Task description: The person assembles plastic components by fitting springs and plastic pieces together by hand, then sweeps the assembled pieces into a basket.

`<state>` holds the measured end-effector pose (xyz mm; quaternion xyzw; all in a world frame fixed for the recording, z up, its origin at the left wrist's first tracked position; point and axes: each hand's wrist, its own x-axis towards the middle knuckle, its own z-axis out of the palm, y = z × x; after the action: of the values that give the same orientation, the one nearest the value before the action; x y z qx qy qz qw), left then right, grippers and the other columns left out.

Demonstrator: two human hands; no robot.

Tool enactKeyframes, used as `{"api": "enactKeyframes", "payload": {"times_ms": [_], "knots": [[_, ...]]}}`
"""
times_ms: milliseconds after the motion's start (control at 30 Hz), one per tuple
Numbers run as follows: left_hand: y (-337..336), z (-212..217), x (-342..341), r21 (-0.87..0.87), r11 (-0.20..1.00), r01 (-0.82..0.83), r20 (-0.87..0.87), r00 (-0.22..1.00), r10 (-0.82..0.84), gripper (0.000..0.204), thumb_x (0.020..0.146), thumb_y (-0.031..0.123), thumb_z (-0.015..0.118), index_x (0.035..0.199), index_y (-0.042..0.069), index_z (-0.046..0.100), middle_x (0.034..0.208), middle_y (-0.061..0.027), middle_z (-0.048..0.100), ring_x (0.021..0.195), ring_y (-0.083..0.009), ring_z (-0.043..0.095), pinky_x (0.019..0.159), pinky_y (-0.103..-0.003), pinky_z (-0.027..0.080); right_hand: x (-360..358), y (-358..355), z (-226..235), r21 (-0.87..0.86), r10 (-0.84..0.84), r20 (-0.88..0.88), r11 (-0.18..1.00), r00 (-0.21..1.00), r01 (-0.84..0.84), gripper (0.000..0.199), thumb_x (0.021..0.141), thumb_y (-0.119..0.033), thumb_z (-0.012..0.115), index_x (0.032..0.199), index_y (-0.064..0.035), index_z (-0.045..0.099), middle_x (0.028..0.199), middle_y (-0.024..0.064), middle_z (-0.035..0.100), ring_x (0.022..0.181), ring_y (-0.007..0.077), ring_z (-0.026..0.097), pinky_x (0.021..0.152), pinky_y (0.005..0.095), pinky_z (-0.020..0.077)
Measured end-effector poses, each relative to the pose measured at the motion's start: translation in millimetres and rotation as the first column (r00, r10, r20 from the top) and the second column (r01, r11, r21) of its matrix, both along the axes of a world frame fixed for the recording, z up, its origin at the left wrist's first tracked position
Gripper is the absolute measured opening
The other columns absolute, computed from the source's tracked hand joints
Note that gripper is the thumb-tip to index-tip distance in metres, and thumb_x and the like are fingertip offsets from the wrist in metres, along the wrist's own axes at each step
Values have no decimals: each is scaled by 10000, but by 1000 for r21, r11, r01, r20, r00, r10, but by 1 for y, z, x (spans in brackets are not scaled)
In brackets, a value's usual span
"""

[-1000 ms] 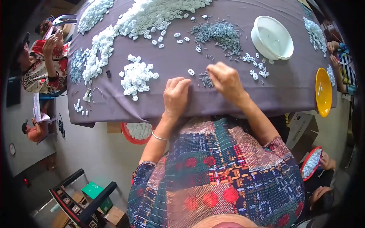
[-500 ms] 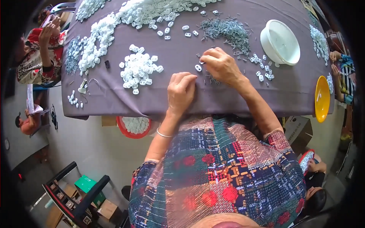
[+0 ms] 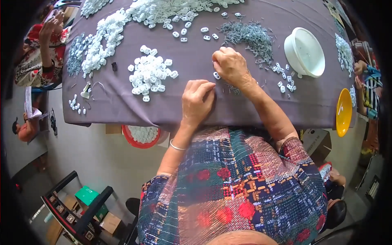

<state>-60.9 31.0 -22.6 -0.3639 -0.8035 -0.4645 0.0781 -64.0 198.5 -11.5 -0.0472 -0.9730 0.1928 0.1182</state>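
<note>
My left hand [image 3: 197, 100] is closed near the table's front edge, fingertips pinched together; whatever they hold is hidden. Farther up and to the right, my right hand [image 3: 232, 65] is closed too, its thumb against the curled fingers, with nothing visible between them. One white two-holed plastic piece [image 3: 216, 75] lies just below the right fingertips. Beside the right wrist are a few thin grey pins [image 3: 233, 89]. A heap of white two-holed pieces [image 3: 150, 71] sits left of my left hand, and a pile of grey pins [image 3: 249, 38] lies beyond my right hand.
A white bowl [image 3: 289, 49] stands at the right, with small white pieces [image 3: 283, 75] beside it. A yellow dish [image 3: 344, 112] is at the right edge. More white pieces [image 3: 159, 12] cover the far side. Below the table is a red basin [image 3: 125, 132]. Other people sit at both sides.
My right hand has shifted slightly up and left over the cloth, fingers curled more tightly. The left hand stays nearly in place. The whole view has shifted a little.
</note>
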Motion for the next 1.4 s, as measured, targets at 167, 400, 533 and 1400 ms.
{"api": "enactKeyframes", "payload": {"times_ms": [167,400,533,1400], "knots": [[-1,-1,0,15,1000,8,15,1000,-8,188,645,-19,664,815,56,642,839,-80,621,773,-260,572,699,-349,471,3,8,4,-55,144,-80,987,986,-148,82,768,-83,585,840,-47,591,785,87,569,772,263,571,683,360,471],[-2,0,-2,39,999,6,44,999,-7,200,641,-24,660,823,58,643,836,-76,621,776,-259,571,702,-347,471,9,16,23,-272,82,-102,956,991,-107,92,779,-15,567,870,-1,573,762,104,578,673,234,587,615,316,477],[-1,1,-3,73,997,-24,44,999,21,202,656,-15,663,843,56,633,842,-78,608,790,-259,561,705,-349,467,11,15,19,-228,75,-147,968,986,-107,103,754,-28,594,848,-8,558,749,105,566,682,240,580,629,327,475],[-5,-3,-3,137,988,-74,103,993,61,212,683,-19,670,874,70,652,871,-65,618,821,-217,572,689,-311,474,5,9,18,-266,158,-45,950,986,-165,85,785,-82,600,836,-15,591,771,87,597,702,209,595,625,318,471]]}}
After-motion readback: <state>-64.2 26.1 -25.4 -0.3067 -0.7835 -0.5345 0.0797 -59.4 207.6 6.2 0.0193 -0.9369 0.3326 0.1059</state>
